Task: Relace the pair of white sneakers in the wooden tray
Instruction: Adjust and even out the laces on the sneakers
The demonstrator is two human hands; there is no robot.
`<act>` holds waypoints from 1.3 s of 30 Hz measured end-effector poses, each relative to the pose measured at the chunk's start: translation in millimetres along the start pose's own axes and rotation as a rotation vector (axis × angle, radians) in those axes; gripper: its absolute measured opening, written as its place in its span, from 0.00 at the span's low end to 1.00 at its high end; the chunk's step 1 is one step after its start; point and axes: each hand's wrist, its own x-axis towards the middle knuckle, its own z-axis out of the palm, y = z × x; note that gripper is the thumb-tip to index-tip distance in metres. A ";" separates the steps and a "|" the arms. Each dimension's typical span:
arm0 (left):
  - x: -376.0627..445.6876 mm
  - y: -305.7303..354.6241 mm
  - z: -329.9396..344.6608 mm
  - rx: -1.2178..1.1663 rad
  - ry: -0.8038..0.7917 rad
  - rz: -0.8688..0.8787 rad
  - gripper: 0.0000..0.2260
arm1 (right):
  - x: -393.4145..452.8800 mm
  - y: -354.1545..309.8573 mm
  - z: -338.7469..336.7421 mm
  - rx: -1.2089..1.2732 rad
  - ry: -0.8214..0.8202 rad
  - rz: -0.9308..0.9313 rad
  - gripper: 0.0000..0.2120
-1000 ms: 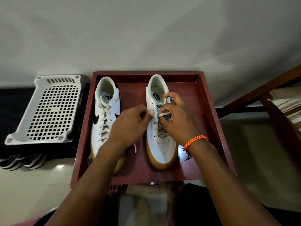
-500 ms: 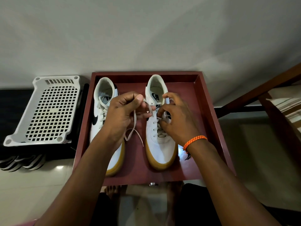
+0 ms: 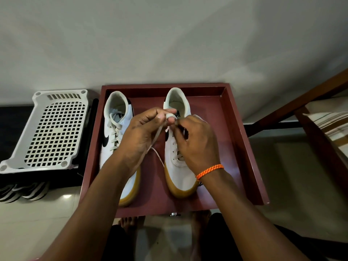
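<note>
Your left hand [image 3: 140,137] pinched the right sneaker's [image 3: 178,147] white lace [image 3: 157,135]. Your right hand [image 3: 195,142] gripped its eyelets. The left sneaker [image 3: 115,140] showed a black swoosh.

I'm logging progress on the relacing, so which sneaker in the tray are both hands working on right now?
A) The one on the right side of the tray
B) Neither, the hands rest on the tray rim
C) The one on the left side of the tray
A: the left hand pinches the lace and the right hand grips near the eyelets of the right-side sneaker, while the left-side sneaker lies untouched.
</note>
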 end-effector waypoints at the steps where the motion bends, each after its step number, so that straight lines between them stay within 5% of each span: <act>1: 0.7 -2.9 1.8 0.051 -0.002 -0.011 0.12 | 2.4 1.9 -3.5 0.043 0.044 -0.001 0.04; 6: -0.6 -10.9 8.1 0.209 -0.013 0.007 0.10 | 15.2 10.1 -21.4 0.243 0.263 0.062 0.05; 13: 0.8 5.3 -5.2 -0.190 0.031 0.076 0.11 | 25.7 30.1 -31.4 0.747 0.439 0.463 0.05; 17: 1.6 14.7 -11.4 -0.394 0.232 0.044 0.10 | 26.4 37.6 -32.2 0.901 0.504 0.587 0.06; 21: 5.7 2.3 -15.2 0.091 0.575 -0.030 0.10 | 26.3 39.5 -31.6 0.901 0.507 0.618 0.05; 24: 4.7 -8.6 -13.7 0.554 0.639 0.008 0.10 | 27.5 34.9 -32.3 0.896 0.410 0.606 0.05; 26: 1.7 -11.8 -6.7 0.767 0.595 0.098 0.09 | 27.1 28.4 -32.7 0.936 0.208 0.579 0.05; 31: 2.5 -10.1 17.0 0.543 0.221 0.394 0.11 | 21.9 11.1 -26.5 0.842 -0.270 0.444 0.05; 34: 6.9 -17.7 27.0 0.397 0.119 0.315 0.12 | 18.7 10.4 -19.9 0.752 -0.257 0.379 0.04; 39: 16.9 -34.0 20.0 0.532 0.179 0.187 0.08 | 20.5 23.6 -22.0 0.527 -0.138 0.328 0.04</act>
